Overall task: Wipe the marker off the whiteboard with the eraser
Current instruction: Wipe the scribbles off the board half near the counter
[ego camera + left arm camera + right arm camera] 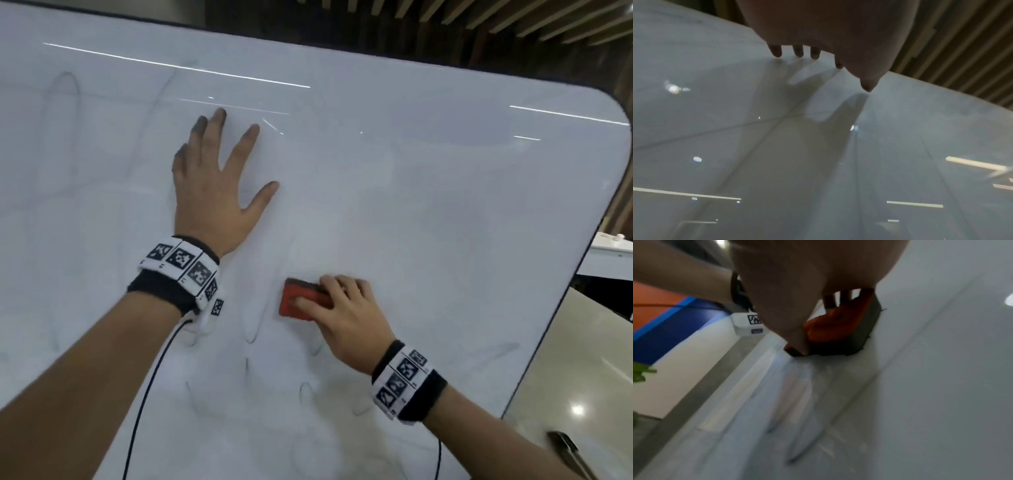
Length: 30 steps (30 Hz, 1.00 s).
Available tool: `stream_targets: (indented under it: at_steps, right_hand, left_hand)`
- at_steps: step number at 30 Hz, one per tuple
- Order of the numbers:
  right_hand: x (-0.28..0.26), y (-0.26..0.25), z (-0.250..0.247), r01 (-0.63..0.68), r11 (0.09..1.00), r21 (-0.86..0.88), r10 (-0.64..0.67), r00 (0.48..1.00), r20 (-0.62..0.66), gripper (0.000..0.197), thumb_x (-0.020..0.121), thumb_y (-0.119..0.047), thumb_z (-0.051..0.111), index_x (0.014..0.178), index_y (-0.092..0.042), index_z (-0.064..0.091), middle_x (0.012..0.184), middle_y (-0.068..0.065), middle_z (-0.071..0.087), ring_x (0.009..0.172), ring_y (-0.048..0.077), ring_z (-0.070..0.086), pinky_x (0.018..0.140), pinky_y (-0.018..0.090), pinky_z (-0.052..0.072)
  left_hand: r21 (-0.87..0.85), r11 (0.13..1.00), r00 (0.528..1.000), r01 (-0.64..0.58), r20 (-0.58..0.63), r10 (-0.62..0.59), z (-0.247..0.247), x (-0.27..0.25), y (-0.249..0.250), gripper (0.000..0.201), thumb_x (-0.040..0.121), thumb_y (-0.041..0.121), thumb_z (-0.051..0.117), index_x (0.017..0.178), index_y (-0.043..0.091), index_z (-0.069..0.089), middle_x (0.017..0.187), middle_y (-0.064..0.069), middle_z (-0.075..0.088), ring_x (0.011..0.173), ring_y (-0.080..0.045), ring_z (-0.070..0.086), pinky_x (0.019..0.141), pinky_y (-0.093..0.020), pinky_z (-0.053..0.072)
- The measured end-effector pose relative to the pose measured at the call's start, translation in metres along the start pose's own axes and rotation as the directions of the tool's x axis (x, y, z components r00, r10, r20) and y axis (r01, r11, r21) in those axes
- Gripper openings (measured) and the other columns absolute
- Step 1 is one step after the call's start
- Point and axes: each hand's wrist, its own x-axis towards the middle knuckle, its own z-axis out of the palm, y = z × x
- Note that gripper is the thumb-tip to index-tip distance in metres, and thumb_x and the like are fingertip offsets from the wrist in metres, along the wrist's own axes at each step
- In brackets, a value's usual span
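Observation:
A large whiteboard (428,178) fills the head view, its surface smeared with faint grey streaks. My right hand (342,308) grips a red eraser (294,305) with a dark felt underside and holds it flat against the board at lower centre. In the right wrist view the eraser (836,327) sits under my fingers, felt on the board. Dark marker strokes (251,329) remain just left of and below the eraser. My left hand (212,178) lies flat on the board above and to the left, fingers spread, the fingertips (777,52) touching the surface.
The board's rounded right edge (582,274) runs diagonally; beyond it is a glossy floor with a dark object (565,445) at lower right. Cables run from both wristbands down the board. A slatted wooden wall (411,27) stands behind the top edge.

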Motion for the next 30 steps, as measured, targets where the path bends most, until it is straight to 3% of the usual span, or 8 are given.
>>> stream_targets:
  at_steps: [2, 4, 9, 13, 17, 23, 27, 30]
  right_hand:
    - [0.011, 0.021, -0.014, 0.086, 0.996, -0.002, -0.086, 0.996, 0.029, 0.046, 0.084, -0.022, 0.070, 0.128, -0.033, 0.065, 0.119, 0.012, 0.058, 0.102, 0.034, 0.053, 0.086, 0.045, 0.043]
    - [0.043, 0.051, -0.041, -0.067, 0.998, -0.008, 0.066, 0.991, -0.115, 0.045, 0.087, -0.027, 0.068, 0.132, -0.030, 0.064, 0.117, 0.015, 0.057, 0.098, 0.036, 0.053, 0.084, 0.044, 0.039]
    - [0.082, 0.079, -0.065, -0.525, 0.837, 0.155, 0.534, 0.721, -0.442, 0.052, 0.091, -0.027, 0.064, 0.142, -0.023, 0.054, 0.117, 0.020, 0.051, 0.098, 0.032, 0.047, 0.087, 0.039, 0.034]
    - [0.020, 0.000, -0.002, -0.270, 0.959, 0.082, 0.281, 0.944, -0.175, 0.048, 0.085, -0.022, 0.069, 0.132, -0.025, 0.061, 0.122, 0.020, 0.054, 0.102, 0.037, 0.050, 0.086, 0.050, 0.043]
    - [0.016, 0.017, -0.016, -0.169, 0.983, 0.071, 0.175, 0.981, -0.083, 0.049, 0.079, -0.024, 0.073, 0.127, -0.031, 0.068, 0.116, 0.014, 0.057, 0.096, 0.036, 0.054, 0.083, 0.042, 0.037]
    - [0.074, 0.057, -0.055, -0.531, 0.788, 0.311, 0.615, 0.691, -0.380, 0.053, 0.083, -0.025, 0.072, 0.134, -0.030, 0.061, 0.115, 0.012, 0.048, 0.098, 0.025, 0.044, 0.088, 0.032, 0.029]
    - [0.028, -0.028, 0.009, -0.215, 0.965, 0.147, 0.235, 0.963, -0.132, 0.053, 0.077, -0.016, 0.071, 0.127, -0.031, 0.061, 0.114, 0.013, 0.054, 0.096, 0.035, 0.053, 0.083, 0.043, 0.037]
    - [0.008, -0.045, 0.020, -0.074, 0.991, 0.111, 0.068, 0.996, 0.051, 0.055, 0.069, -0.017, 0.073, 0.120, -0.035, 0.064, 0.116, 0.009, 0.054, 0.099, 0.035, 0.056, 0.085, 0.043, 0.038]
  left_hand:
    - [0.056, 0.998, 1.000, -0.014, 0.012, 0.014, 0.002, -0.001, -0.003, 0.073, 0.098, 0.069, 0.040, 0.160, 0.034, 0.022, 0.168, -0.010, 0.014, 0.155, -0.034, 0.015, 0.119, -0.058, 0.024]
    - [0.073, 0.997, 1.000, -0.012, -0.001, 0.012, 0.004, -0.001, -0.003, 0.074, 0.098, 0.070, 0.039, 0.160, 0.034, 0.021, 0.169, -0.009, 0.013, 0.155, -0.034, 0.014, 0.119, -0.057, 0.024]
    - [0.048, 0.999, 1.000, -0.017, -0.024, 0.018, 0.009, -0.005, -0.004, 0.072, 0.099, 0.069, 0.038, 0.160, 0.034, 0.021, 0.169, -0.008, 0.012, 0.156, -0.033, 0.013, 0.121, -0.057, 0.020]
    - [0.077, 0.997, 1.000, -0.026, 0.000, 0.026, 0.009, -0.005, -0.007, 0.073, 0.099, 0.069, 0.037, 0.160, 0.034, 0.020, 0.169, -0.008, 0.012, 0.156, -0.033, 0.013, 0.121, -0.056, 0.021]
    - [0.090, 0.995, 0.999, -0.045, 0.013, 0.044, 0.008, -0.005, -0.012, 0.072, 0.100, 0.068, 0.038, 0.161, 0.033, 0.020, 0.169, -0.009, 0.011, 0.156, -0.033, 0.013, 0.121, -0.057, 0.022]
    - [0.054, 0.998, 0.999, -0.043, 0.005, 0.043, 0.007, -0.007, -0.011, 0.071, 0.100, 0.065, 0.040, 0.160, 0.033, 0.021, 0.169, -0.009, 0.012, 0.156, -0.033, 0.013, 0.122, -0.057, 0.021]
    - [0.057, 0.997, 0.998, -0.059, 0.040, 0.057, 0.002, -0.007, -0.013, 0.070, 0.100, 0.064, 0.040, 0.160, 0.033, 0.022, 0.169, -0.008, 0.013, 0.156, -0.033, 0.014, 0.121, -0.056, 0.023]
    - [-0.004, 0.995, 0.992, -0.103, 0.068, 0.104, -0.007, -0.007, -0.023, 0.060, 0.104, 0.053, 0.038, 0.159, 0.032, 0.026, 0.169, -0.007, 0.016, 0.155, -0.031, 0.016, 0.121, -0.053, 0.025]
